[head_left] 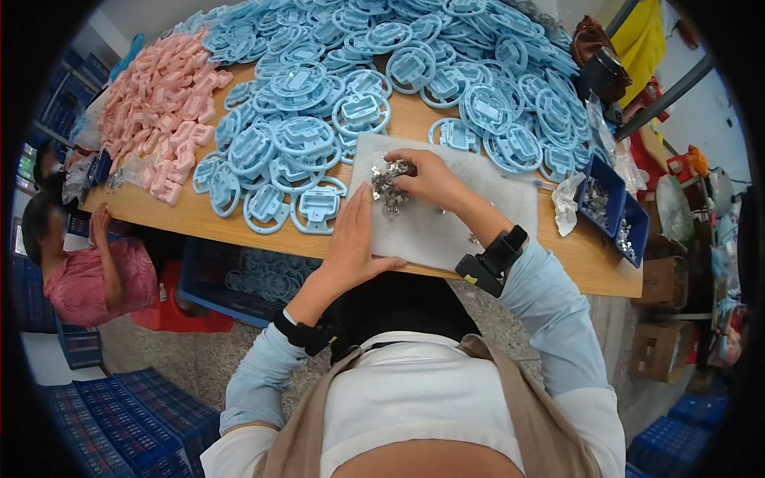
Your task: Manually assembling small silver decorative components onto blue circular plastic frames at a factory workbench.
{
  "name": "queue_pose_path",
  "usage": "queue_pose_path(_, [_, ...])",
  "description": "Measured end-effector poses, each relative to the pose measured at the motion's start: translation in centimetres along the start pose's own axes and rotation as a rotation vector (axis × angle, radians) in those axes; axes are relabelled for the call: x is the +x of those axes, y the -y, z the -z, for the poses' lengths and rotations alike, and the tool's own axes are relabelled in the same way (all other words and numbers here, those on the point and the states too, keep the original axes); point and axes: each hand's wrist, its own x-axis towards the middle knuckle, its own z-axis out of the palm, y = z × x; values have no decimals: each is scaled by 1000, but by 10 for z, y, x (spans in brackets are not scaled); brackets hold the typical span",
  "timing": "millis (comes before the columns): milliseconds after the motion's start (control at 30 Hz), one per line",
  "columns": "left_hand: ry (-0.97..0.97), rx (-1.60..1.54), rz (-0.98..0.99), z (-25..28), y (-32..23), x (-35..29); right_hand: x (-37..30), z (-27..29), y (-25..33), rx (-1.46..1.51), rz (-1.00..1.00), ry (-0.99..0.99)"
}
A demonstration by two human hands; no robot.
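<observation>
From where I stand, the person's right hand (430, 182) is bent over a small heap of silvery metal pieces (389, 191) on the left part of a whitish sheet (494, 207), thumb and fingertips touching the heap; I can't tell whether any are actually gripped. The left hand (348, 245) is flat and holds nothing, its fingers stretched along the sheet's left edge, thumb out. The sheet lies on a wooden bench (586, 271), with pale blue plastic frames (307, 135) piled beyond it and pink plastic parts (167, 107) further left. To the right, crumpled white paper (566, 204) sits beside two dark blue bins (610, 176) of small metal bits. A black device (483, 271) on the right wrist carries a small yellow label (471, 280), too small to read; so are the faint marks on a cardboard box (660, 281). At left sits someone in pink (103, 279).
</observation>
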Motion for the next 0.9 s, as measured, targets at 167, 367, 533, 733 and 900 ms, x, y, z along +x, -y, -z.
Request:
queue_pose_path(167, [-81, -1, 13, -19, -6, 10, 4, 2, 0, -96, 42, -61])
queue_pose_path(367, [-138, -18, 12, -19, 15, 29, 5, 11, -3, -90, 81, -76])
queue_pose_path(533, [-180, -57, -51, -10, 32, 63, -4, 11, -5, -54, 97, -88])
queue_pose_path(733, [-98, -250, 158, -5, 40, 83, -20, 5, -11, -117, 134, -191])
queue_pose_path(900, [-77, -263, 29, -8, 32, 69, -40, -3, -16, -331, 261, -125])
